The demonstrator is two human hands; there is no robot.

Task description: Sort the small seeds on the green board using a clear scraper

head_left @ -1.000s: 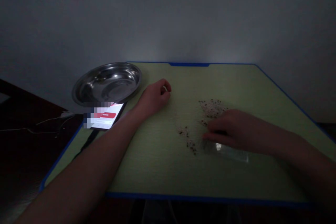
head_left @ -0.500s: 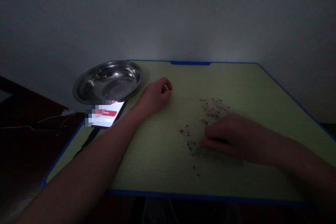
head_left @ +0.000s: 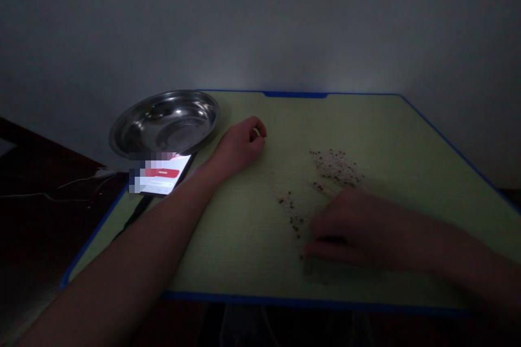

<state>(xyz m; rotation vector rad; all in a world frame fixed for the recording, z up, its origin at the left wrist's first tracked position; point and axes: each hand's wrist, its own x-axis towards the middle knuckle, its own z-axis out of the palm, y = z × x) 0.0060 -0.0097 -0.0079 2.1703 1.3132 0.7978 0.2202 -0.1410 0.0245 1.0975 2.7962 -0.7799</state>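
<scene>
My left hand [head_left: 240,143] rests on the green table [head_left: 252,238] in a loose fist, knuckles up, just right of the steel bowl; a small pale spot shows between its curled fingers. My right hand [head_left: 350,227] lies low near the table's front edge, fingers together and curled over a faint clear plastic bag [head_left: 319,270] that it presses against the surface. Small dark and pale grains [head_left: 336,165] are scattered behind this hand, with a thinner trail of grains [head_left: 291,211] to its left.
A shallow steel bowl [head_left: 165,122] sits at the table's back left corner. A lit phone [head_left: 160,173] lies in front of it by the left edge. The table has a blue rim [head_left: 293,303]. A wall stands behind; the room is dim.
My right hand has slid toward the front edge, dragging the clear bag with it and uncovering more of the scattered grains. The left hand has stayed put.
</scene>
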